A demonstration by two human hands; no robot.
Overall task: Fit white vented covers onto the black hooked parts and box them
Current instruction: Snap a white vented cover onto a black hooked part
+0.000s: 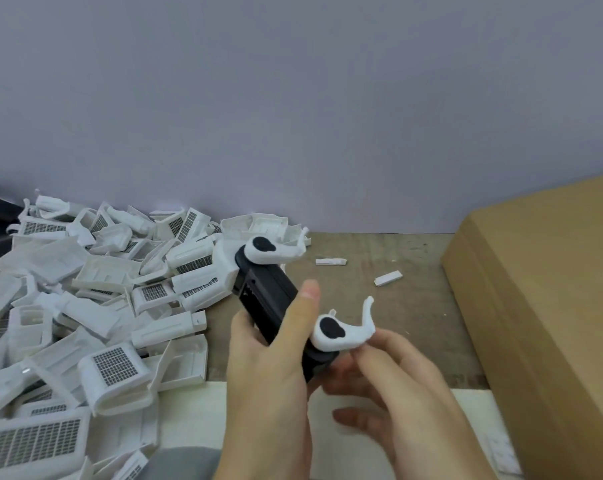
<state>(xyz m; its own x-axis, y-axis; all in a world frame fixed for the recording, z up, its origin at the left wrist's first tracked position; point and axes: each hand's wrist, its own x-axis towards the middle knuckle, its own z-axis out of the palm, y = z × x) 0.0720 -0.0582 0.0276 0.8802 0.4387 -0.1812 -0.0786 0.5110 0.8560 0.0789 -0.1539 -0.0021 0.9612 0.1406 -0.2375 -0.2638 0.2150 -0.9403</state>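
The left hand [269, 358] curls around the middle of the black hooked part [270, 301], thumb on the near side and a finger laid up along its top. The right hand [386, 368] pinches the white hook [341, 332] at the part's near end between fingertips, the other fingers loosely bent below. The part is held above the table [379, 306], its long axis running diagonally from the near right up to the far left. A second white hook [270, 251] sits at the far end; both hooks point right with upturned tips. To the left lies a heap of white vented covers [95, 306]. A cardboard box [542, 289] stands at the right, and two small white scraps [387, 278] lie between.
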